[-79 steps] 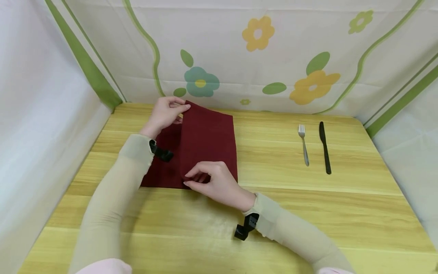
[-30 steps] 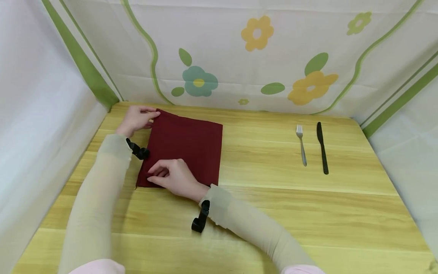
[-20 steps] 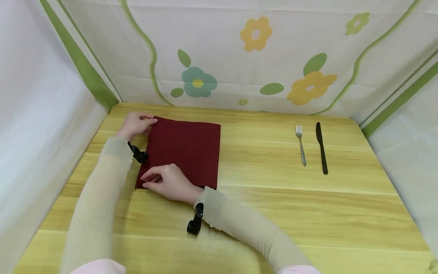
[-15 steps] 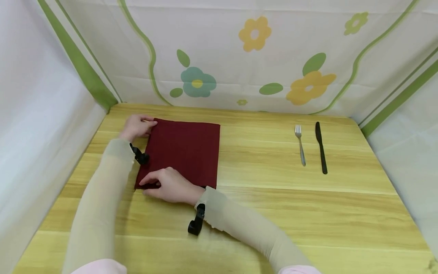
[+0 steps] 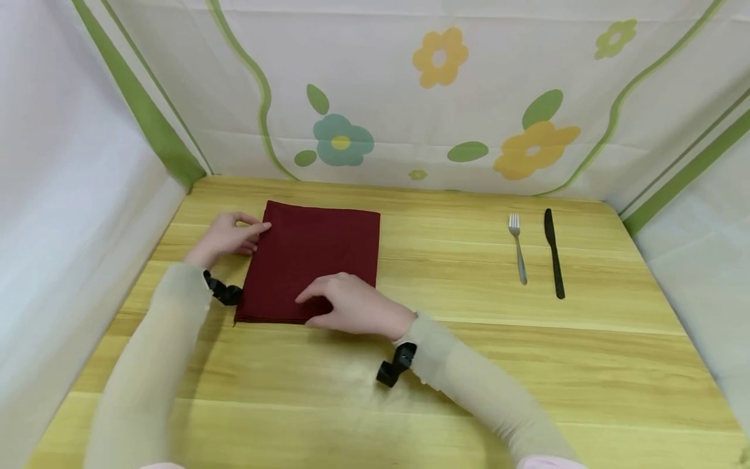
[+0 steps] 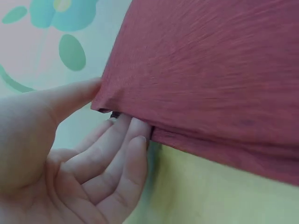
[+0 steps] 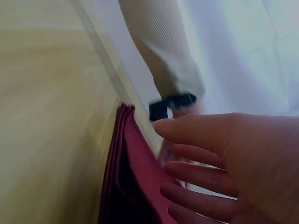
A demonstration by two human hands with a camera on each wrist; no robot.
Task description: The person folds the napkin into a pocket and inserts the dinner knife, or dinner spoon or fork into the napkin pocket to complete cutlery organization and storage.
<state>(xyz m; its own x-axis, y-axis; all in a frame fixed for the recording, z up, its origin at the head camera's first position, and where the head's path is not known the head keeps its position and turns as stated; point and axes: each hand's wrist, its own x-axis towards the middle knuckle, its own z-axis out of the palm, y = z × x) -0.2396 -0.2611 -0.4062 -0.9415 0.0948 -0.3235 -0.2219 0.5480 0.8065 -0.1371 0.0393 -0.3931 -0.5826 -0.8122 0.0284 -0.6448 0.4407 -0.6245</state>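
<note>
A dark red cloth, folded into a layered square, lies on the left part of the wooden table. At its far left corner my left hand holds the edge: in the left wrist view the thumb meets the cloth and the fingers tuck beneath it. My right hand is over the near edge, thumb and fingers apart with nothing between them. Stacked layers of the cloth show along that edge in the right wrist view, beside the spread fingers.
To the right lie a silver fork and a black knife, side by side and roughly parallel. A white flowered curtain closes off the back of the table, and white cloth walls stand on both sides.
The cloth's upper layer has been folded over leftward and laid flat. Since then my right hand has let go and shifted right; my left hand has slid slightly nearer along the left edge.
</note>
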